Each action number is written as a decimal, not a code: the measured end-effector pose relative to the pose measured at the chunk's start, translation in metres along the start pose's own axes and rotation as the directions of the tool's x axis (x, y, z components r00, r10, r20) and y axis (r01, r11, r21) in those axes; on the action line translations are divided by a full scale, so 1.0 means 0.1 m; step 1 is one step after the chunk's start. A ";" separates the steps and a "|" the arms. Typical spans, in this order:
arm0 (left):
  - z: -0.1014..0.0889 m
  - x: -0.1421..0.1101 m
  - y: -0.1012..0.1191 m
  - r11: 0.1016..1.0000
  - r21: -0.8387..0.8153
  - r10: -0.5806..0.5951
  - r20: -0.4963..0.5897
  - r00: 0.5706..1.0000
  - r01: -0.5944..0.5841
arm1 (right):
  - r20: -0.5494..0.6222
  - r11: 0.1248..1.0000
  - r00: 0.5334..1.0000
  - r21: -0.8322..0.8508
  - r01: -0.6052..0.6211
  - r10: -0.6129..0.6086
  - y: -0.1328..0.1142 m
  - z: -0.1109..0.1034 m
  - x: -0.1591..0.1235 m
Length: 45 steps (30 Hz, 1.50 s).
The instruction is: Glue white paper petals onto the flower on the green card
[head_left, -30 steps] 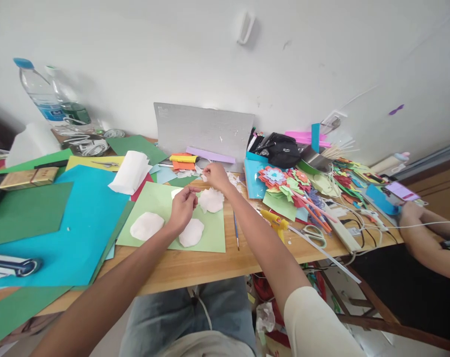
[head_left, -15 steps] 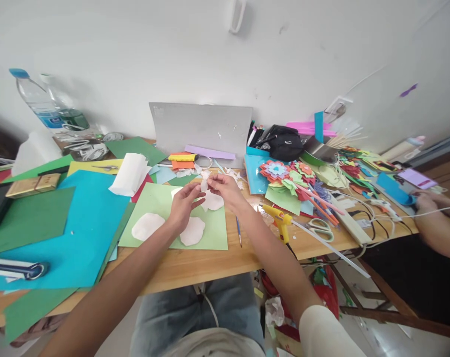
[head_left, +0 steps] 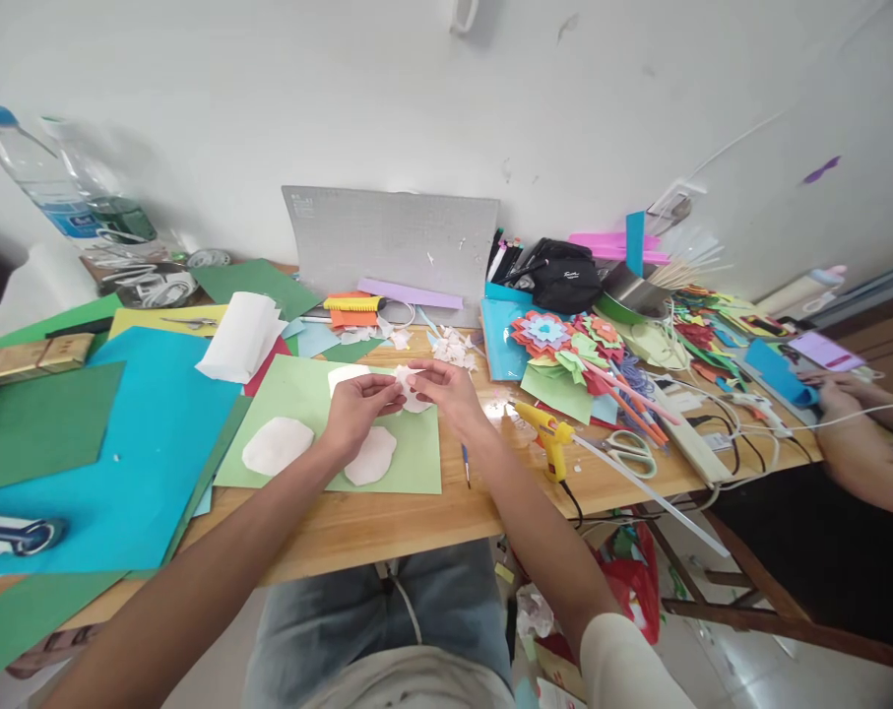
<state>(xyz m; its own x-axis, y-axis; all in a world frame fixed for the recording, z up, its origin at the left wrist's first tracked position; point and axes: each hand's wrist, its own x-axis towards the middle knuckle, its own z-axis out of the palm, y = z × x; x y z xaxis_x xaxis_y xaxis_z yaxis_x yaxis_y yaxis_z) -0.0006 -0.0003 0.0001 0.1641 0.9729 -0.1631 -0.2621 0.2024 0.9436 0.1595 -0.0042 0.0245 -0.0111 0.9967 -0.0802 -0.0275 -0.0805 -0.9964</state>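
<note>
My left hand (head_left: pixel 363 412) and my right hand (head_left: pixel 452 396) meet above a light green sheet (head_left: pixel 258 475), fingertips pinched around a small piece of white paper (head_left: pixel 404 378). Beneath and behind the fingers, another white paper shape blends with it, so its edge is hard to make out. Flat on the sheet lie two rounded white paper pieces, one at the left (head_left: pixel 278 446) and one near my left wrist (head_left: pixel 370 457). Part of a further white piece (head_left: pixel 343 375) shows behind my left hand. A thin blue brush (head_left: pixel 466 465) rests under my right forearm.
Torn white scraps (head_left: pixel 455 349) lie beyond my hands, before a grey board (head_left: pixel 394 236). At right are a yellow glue gun (head_left: pixel 549 433), scissors (head_left: pixel 630 453) and paper flowers (head_left: pixel 545 333). Folded white paper (head_left: pixel 240 337) and blue sheets (head_left: pixel 172 423) are left. Another person's hand (head_left: pixel 841 399) is far right.
The camera view has shifted, so the tabletop appears further left. My hands have lowered slightly toward the green sheet, still pinching the white paper.
</note>
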 end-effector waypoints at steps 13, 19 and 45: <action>0.03 -0.06 0.07 0.999 0.039 0.019 0.063 0.998 -0.022 | -0.052 0.996 0.994 -0.014 0.092 -0.093 0.09 0.01 -0.04; 0.03 -0.05 0.05 1.000 -0.010 -0.017 0.077 0.997 0.018 | -0.056 0.994 0.993 0.020 0.108 -0.106 0.13 -0.01 -0.03; 0.00 -0.05 0.10 0.984 -0.136 -0.097 0.114 0.989 0.112 | 0.167 0.679 0.823 -0.490 0.547 -0.543 0.08 -0.10 -0.07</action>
<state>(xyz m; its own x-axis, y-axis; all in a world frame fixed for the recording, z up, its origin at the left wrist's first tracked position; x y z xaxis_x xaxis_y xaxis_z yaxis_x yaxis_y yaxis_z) -0.0043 -0.0030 0.0098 0.2956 0.9297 -0.2198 -0.3690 0.3233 0.8714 0.1690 -0.0119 0.0171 -0.1607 0.8627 0.4796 0.4651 0.4947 -0.7341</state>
